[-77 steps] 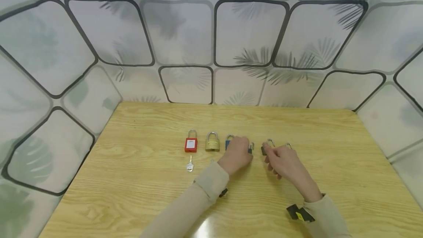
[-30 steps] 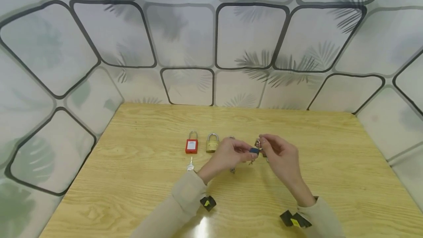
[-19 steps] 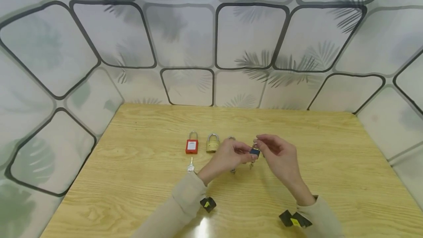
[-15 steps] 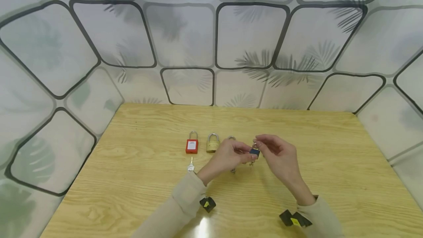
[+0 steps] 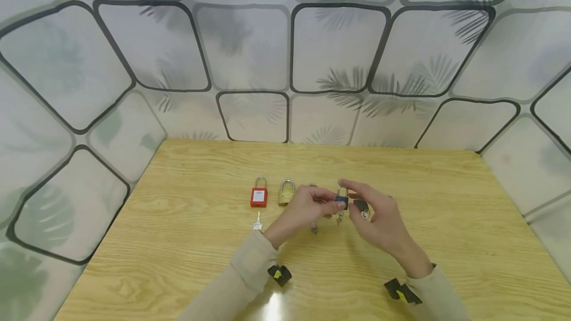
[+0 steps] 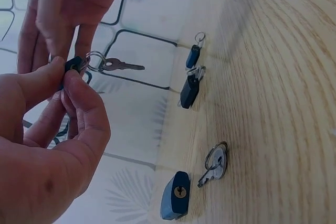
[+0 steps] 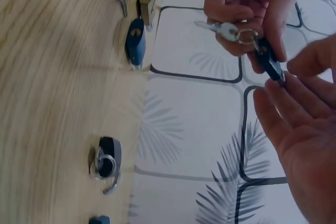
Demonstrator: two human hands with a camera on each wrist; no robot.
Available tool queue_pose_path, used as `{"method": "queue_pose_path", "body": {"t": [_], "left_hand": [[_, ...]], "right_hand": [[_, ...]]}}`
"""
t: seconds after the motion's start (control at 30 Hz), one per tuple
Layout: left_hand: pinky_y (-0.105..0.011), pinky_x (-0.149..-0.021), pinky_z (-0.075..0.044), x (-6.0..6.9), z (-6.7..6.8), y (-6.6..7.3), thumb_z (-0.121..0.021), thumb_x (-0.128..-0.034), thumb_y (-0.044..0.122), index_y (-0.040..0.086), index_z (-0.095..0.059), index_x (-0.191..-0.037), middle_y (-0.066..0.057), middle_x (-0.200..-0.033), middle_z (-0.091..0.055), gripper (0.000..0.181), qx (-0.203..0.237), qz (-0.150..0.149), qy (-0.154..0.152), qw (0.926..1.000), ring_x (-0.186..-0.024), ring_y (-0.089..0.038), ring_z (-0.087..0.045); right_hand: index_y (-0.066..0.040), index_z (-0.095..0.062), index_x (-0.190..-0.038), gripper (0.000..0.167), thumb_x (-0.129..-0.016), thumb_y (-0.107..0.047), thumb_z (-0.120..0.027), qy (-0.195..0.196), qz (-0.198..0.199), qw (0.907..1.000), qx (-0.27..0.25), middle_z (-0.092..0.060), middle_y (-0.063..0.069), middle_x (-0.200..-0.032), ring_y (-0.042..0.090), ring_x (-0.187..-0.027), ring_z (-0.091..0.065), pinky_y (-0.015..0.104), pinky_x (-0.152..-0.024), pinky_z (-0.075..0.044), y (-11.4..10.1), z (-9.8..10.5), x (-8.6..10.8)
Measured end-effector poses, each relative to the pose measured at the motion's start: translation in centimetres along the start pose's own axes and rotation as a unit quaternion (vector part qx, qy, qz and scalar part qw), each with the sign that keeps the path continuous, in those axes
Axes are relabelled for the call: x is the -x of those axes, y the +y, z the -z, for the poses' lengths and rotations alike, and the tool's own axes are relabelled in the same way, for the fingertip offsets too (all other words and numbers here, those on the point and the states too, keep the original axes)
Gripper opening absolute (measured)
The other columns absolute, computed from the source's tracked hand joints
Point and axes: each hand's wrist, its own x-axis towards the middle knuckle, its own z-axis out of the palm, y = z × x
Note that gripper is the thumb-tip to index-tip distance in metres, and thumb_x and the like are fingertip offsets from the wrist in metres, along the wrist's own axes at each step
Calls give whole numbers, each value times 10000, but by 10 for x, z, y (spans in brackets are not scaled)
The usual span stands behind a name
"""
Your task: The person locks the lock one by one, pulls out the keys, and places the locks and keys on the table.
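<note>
My left hand (image 5: 303, 209) pinches a small blue padlock (image 5: 342, 202) between thumb and fingers, above the table. Its shackle points up in the head view. A ring with a key (image 6: 123, 65) hangs from the padlock's keyhole end. My right hand (image 5: 381, 219) is at the other side, its index finger at the top of the shackle and its thumb beside the body. In the right wrist view its fingers (image 7: 291, 100) are extended, touching the shackle end, with the thumb apart. Behind it lies a dark padlock (image 5: 360, 206) with a key ring.
A red padlock (image 5: 258, 197) and a brass padlock (image 5: 287, 193) lie in a row at left, a loose key (image 5: 257, 223) below the red one. A larger blue padlock (image 7: 136, 43) is partly hidden by my left hand. Another small padlock (image 6: 193, 53) lies farther right.
The small blue padlock has been lifted from the table into my left hand. My right thumb and fingers, earlier pinching the shackle, have spread apart around the padlock.
</note>
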Motion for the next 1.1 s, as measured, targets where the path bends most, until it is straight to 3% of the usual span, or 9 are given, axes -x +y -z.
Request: {"method": "queue_pose_path", "body": {"t": [0.07,0.2,0.47,0.67,0.83,1.03,1.1], "left_hand": [[-347,-806,-623,-1,1,-1,-768,-927,139,37,-784,-1075,-107,-1009,-784,181,149,37,3,9999,-874,-192,-731],[-279,-768,-611,-1,3,-2,-760,-933,139,32,-781,-1076,-108,-1004,-785,180,199,61,29,9998,-819,-88,-701],[-254,-740,-597,-1,4,-1,-765,-929,143,17,-779,-1064,-107,-985,-785,186,205,39,41,9998,-792,-71,-683],[-235,-722,-578,0,4,-3,-759,-928,123,-19,-766,-1073,-145,-990,-777,203,234,79,84,9997,-776,-65,-670],[-228,-716,-568,0,4,-4,-762,-926,127,-25,-763,-1074,-145,-987,-773,212,252,70,82,9996,-775,-66,-664],[-237,-721,-575,0,4,-5,-771,-919,147,-11,-767,-1073,-133,-976,-777,220,186,82,92,9998,-771,-76,-663],[-242,-722,-577,1,4,-4,-775,-916,151,-9,-768,-1072,-127,-966,-777,224,175,87,113,9997,-768,-80,-661]], "right_hand": [[-13,-598,-1387,625,-788,158,-649,-257,155,9995,137,-697,160,-1308,197,-1159,-704,187,-941,-559,1,2,0],[14,-513,-1464,769,-730,162,-686,-549,505,9961,476,-654,178,-1381,304,-1194,-678,113,-1013,-483,1,4,-1],[48,-507,-1459,826,-681,164,-760,-489,898,9897,1004,-667,195,-1358,339,-1220,-660,68,-1113,-337,1,2,-1],[71,-518,-1437,813,-674,161,-780,-520,961,9886,1039,-671,212,-1342,359,-1161,-689,52,-1104,-334,2,0,-1],[69,-537,-1420,794,-674,124,-802,-472,1046,9866,1157,-679,207,-1329,271,-1033,-732,54,-1022,-424,1,0,-2],[57,-541,-1423,785,-683,125,-794,-490,1052,9868,1127,-675,217,-1331,325,-1062,-734,79,-991,-470,1,-1,0],[60,-543,-1420,776,-688,131,-790,-506,1059,9873,1074,-678,221,-1324,241,-961,-751,87,-916,-508,1,-1,0]]}}
